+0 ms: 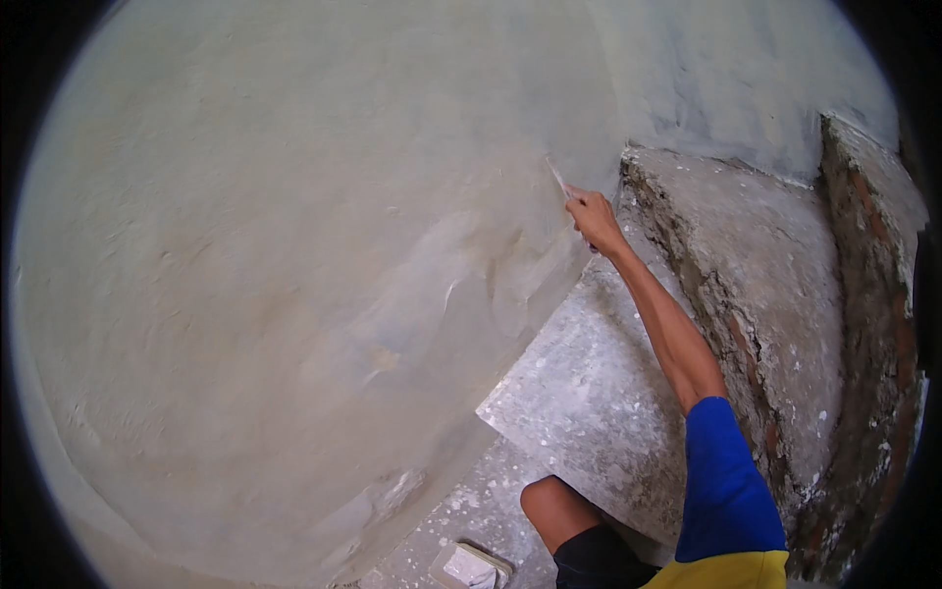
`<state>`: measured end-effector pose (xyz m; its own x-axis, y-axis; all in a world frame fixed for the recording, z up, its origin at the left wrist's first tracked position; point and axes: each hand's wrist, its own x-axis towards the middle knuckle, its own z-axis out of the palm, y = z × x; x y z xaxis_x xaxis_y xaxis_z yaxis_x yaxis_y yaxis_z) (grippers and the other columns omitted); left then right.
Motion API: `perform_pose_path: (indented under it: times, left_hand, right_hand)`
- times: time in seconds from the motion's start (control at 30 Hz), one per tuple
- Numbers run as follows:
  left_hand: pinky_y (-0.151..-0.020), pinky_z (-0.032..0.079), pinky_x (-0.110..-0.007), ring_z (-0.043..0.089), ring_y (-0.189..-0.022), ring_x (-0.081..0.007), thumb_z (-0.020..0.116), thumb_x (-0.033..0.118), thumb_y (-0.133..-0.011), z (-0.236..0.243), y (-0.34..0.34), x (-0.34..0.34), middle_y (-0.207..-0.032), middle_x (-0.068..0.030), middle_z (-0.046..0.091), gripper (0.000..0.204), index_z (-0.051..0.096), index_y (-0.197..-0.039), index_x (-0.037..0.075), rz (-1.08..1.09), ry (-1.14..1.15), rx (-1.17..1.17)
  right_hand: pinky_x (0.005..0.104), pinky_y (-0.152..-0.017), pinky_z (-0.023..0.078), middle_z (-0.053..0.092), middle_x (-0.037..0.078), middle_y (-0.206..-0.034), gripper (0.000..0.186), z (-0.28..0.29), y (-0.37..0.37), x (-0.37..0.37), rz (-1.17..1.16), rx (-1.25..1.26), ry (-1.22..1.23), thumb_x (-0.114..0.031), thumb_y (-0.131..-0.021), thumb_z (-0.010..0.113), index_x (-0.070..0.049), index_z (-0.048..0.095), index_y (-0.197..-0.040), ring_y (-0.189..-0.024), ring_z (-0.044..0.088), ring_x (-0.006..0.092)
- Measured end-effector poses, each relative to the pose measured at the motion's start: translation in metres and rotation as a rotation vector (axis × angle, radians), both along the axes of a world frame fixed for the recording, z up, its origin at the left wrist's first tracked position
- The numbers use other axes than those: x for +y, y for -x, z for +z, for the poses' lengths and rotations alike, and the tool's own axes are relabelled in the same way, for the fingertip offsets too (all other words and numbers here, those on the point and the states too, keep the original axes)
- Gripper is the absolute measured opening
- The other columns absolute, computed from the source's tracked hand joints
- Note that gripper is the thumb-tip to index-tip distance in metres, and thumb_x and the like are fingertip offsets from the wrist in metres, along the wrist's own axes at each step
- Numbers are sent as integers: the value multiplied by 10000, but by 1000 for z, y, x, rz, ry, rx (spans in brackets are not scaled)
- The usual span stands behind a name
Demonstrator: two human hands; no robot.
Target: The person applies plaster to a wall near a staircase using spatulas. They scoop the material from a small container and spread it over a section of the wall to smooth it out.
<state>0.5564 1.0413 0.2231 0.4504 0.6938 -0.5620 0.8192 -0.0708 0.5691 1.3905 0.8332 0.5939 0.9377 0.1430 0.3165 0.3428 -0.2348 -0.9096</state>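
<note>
My right hand point(595, 220) is closed around the handle of a putty knife point(556, 173). Its pale blade shows nearly edge-on and lies against the grey plastered wall point(294, 196), just left of where a stair step meets it. Smears and ridges mark the coating below the hand. My right arm reaches up and away in a blue sleeve. Low in the view, a small pale rectangular tool or tray point(473, 567) with white paste on it is partly cut off by the lower edge. My left hand is out of view.
Rough concrete steps point(756, 255) with exposed brick and crumbled edges rise on the right. A paint-spattered landing point(589, 393) lies under my arm, its corner jutting toward the wall. My bent knee point(557, 510) is close to that landing's lower side.
</note>
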Motion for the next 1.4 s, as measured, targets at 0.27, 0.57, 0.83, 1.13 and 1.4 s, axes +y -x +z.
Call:
perform_pose_path:
  times: [0.27, 0.57, 0.83, 1.13, 1.4]
  left_hand:
    - [-785, 501, -388, 591, -997, -252, 550, 329, -955, -4, -1, 0, -1121, -165, 624, 464, 522, -1322, 47, 1, 5, -2]
    - [-775, 501, -386, 594, -982, -248, 553, 333, -954, -5, -7, -3, -1110, -161, 629, 461, 527, -1318, 51, -3, 2, 3]
    - [-766, 501, -384, 597, -968, -244, 555, 336, -952, -1, -17, -8, -1101, -158, 633, 459, 531, -1314, 54, -2, -7, 7]
    - [-755, 502, -382, 600, -952, -240, 557, 339, -950, 0, -15, -9, -1090, -155, 637, 457, 536, -1309, 58, 17, -13, 17]
    - [-746, 502, -380, 603, -938, -237, 560, 343, -949, -3, -19, -6, -1081, -152, 641, 454, 540, -1305, 61, 5, -5, 17]
  right_hand:
    - [459, -844, 491, 586, 212, -1034, 496, -22, -39, 7, -234, -288, 318, -210, -822, 495, -158, 601, -1303, -967, 610, 396]
    - [433, -834, 466, 484, 191, -938, 506, -60, -58, -23, -150, -465, 246, -142, -880, 496, -219, 520, -1380, -889, 563, 367]
    - [405, -847, 451, 444, 203, -924, 619, -91, -77, 33, -87, -475, 46, -36, -863, 524, -201, 424, -1452, -884, 530, 367]
    - [314, -590, 493, 444, 110, -891, 565, -93, -34, 23, 63, -91, -175, -107, -882, 527, -204, 461, -1435, -716, 557, 188]
    - [346, -629, 497, 499, 126, -857, 496, -19, -55, 3, -2, -261, -59, -187, -862, 513, -163, 560, -1355, -643, 579, 212]
